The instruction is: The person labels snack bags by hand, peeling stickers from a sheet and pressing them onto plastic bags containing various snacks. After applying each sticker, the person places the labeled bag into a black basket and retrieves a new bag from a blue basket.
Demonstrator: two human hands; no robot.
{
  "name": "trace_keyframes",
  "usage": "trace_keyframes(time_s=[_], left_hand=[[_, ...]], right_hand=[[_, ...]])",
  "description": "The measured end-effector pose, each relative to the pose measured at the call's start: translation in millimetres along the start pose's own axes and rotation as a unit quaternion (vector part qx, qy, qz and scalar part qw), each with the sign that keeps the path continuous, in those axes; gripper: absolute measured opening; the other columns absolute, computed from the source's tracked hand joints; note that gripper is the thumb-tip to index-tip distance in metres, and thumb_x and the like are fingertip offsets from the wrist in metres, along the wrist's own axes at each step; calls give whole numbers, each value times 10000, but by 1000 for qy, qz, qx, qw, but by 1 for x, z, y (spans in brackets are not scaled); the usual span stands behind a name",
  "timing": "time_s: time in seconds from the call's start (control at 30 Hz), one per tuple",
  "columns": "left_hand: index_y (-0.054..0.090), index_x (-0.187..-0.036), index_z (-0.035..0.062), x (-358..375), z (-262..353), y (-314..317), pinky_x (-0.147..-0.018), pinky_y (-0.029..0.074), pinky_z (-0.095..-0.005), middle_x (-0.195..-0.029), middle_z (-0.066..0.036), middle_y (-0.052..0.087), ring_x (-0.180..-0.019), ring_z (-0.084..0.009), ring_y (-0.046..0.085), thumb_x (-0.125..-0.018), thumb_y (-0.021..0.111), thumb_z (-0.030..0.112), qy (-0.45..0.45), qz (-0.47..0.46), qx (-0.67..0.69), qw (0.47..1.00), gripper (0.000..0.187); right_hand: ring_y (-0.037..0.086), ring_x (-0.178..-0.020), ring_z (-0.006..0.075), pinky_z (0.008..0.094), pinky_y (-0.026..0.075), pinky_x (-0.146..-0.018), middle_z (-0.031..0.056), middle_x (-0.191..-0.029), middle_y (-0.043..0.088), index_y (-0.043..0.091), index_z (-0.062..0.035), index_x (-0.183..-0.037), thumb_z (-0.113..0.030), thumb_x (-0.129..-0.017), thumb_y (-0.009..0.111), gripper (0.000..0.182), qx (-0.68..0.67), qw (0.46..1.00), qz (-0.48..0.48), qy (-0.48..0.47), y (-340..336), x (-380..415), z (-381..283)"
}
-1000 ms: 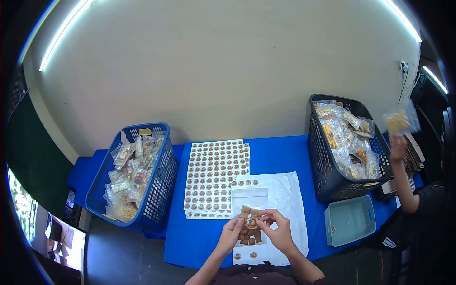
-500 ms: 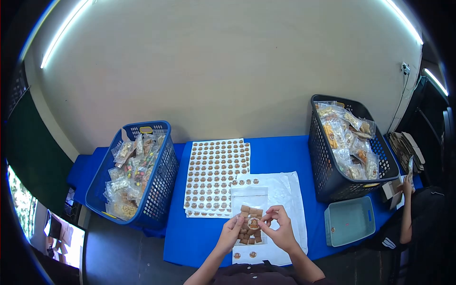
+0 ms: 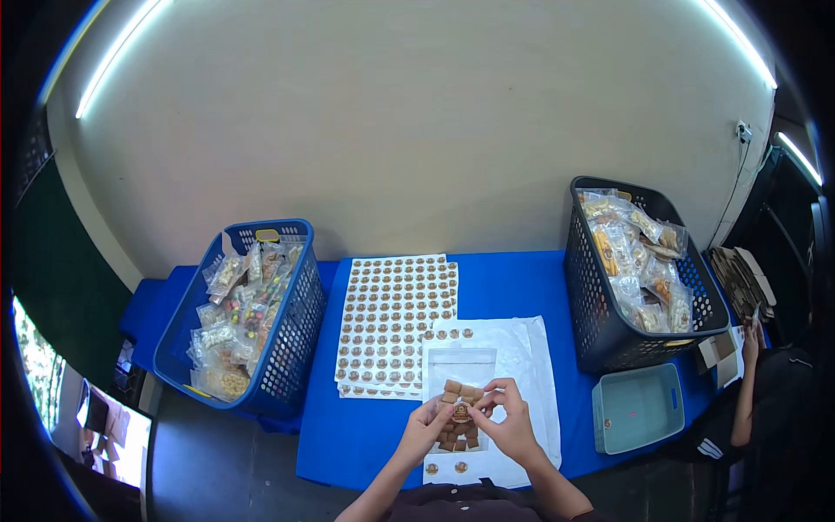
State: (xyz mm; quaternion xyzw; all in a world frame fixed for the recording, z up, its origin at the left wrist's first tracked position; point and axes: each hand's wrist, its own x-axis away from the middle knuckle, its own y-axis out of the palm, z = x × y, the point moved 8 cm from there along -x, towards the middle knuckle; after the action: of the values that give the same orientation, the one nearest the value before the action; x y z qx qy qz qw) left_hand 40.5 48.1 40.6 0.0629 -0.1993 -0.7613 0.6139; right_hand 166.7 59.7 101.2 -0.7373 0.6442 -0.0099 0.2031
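Observation:
A clear bag of brown square pieces lies on the white sheet in front of me, a round sticker on its middle. My left hand grips the bag's left side, thumb near the sticker. My right hand is at the sticker's right edge, thumb and forefinger pinched close to it. Loose round stickers show on the white sheet above and below the bag. Sheets of round stickers lie to the left on the blue table.
A blue basket of filled bags stands left, a dark basket of filled bags right. A pale green tray sits below the dark one. Another person's arm and stacked cardboard are at far right.
The sticker now sits flatter against the bag, and my right fingers have shifted slightly over it. At far right, the other person's hand has moved and the item it held upright is lowered.

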Motion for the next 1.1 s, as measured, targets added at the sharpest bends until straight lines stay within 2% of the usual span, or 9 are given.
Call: trace_keyframes(time_s=[0.2,0.3,0.4,0.5,0.6,0.8,0.9,1.03,1.1], left_hand=[[435,-1149,-33,1,-1,0,-761,461,-235,-1012,-87,567,-893,-106,554,-864,499,140,4,-4,5,1000,338],[437,-1143,-33,0,-2,-1,-745,469,-237,-1007,-88,569,-879,-107,561,-863,502,135,2,-5,11,1000,333],[441,-1133,-35,0,-2,-2,-731,477,-239,-1003,-89,572,-865,-114,570,-865,498,134,-7,-1,7,1000,323],[441,-1132,-35,0,0,-4,-727,479,-240,-999,-91,574,-856,-123,579,-867,492,134,-4,2,9,1000,318],[434,-1140,-35,0,1,-4,-733,477,-239,-1000,-97,574,-864,-130,579,-872,485,141,-1,1,4,1000,325],[426,-1154,-35,2,2,-3,-765,460,-238,-1020,-100,561,-896,-120,562,-894,445,189,25,20,19,999,344],[426,-1159,-29,0,-4,-5,-764,453,-235,-1019,-94,557,-890,-105,551,-902,427,202,58,33,-10,998,345],[438,-1152,-16,1,-1,-6,-764,445,-234,-1011,-89,556,-887,-98,539,-908,414,209,77,57,-32,995,333],[452,-1121,-20,0,-4,-13,-776,446,-241,-1019,-89,559,-904,-118,547,-911,398,222,46,99,5,994,325]], right_hand=[[501,-596,119,275,378,-650,42,-659,598,426,-35,-923,-70,-704,635,305,-3,1000,1,27,3,0,4],[510,-596,86,224,396,-570,54,-643,594,417,-26,-915,-42,-697,648,318,71,997,11,-24,2,0,-6],[509,-588,89,226,397,-572,49,-633,593,424,-22,-939,-40,-692,652,336,73,997,1,-20,1,-1,-10],[509,-576,101,233,401,-578,37,-637,585,409,-14,-985,-50,-688,659,390,-11,999,-15,46,-2,-2,-2],[514,-611,107,234,401,-591,37,-662,564,471,-12,-937,-64,-685,666,323,-41,998,42,35,-16,-4,-1],[479,-770,172,279,397,-679,81,-869,503,607,-44,-720,-65,-646,685,109,97,988,80,-88,-12,3,-17],[462,-850,214,307,389,-732,95,-953,474,619,-57,-748,-66,-639,684,127,136,983,99,-71,-5,8,-18],[444,-996,241,330,360,-844,107,-1014,472,613,-54,-751,-66,-658,667,109,63,995,76,-20,0,9,-2],[429,-1044,254,341,338,-885,114,-1074,463,613,-55,-752,-78,-674,663,96,6,1000,21,-18,5,8,-1]])
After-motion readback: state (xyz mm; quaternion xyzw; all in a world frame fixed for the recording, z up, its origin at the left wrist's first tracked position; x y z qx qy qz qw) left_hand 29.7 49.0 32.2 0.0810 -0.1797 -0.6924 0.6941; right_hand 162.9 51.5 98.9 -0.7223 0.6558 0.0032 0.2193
